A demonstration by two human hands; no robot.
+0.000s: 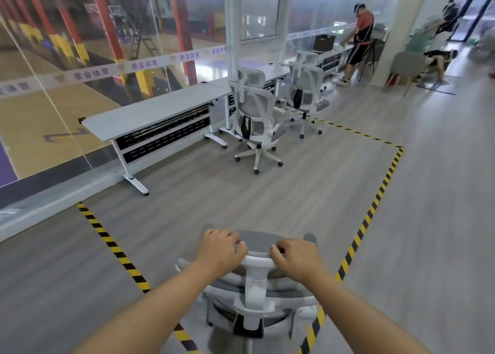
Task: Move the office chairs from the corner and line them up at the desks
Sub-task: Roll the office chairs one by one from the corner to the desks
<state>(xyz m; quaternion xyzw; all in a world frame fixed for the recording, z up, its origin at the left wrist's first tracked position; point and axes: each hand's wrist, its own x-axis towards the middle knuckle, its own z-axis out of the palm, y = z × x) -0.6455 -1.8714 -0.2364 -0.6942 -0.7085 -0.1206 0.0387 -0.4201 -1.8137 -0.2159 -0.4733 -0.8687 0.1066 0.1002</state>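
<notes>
Below, office chair (257,294) base cropped, headrest (258,242) under left hand (221,249), right hand (297,257)

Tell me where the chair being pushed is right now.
In the head view the pushed chair sits bottom centre, its headrest gripped by the left hand and right hand, between the yellow-black floor tape lines, short of the nearest desk.

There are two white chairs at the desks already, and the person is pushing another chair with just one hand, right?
Not quite. The head view shows both hands on the chair's headrest: left hand and right hand. Two white chairs do stand at the desks.
</notes>
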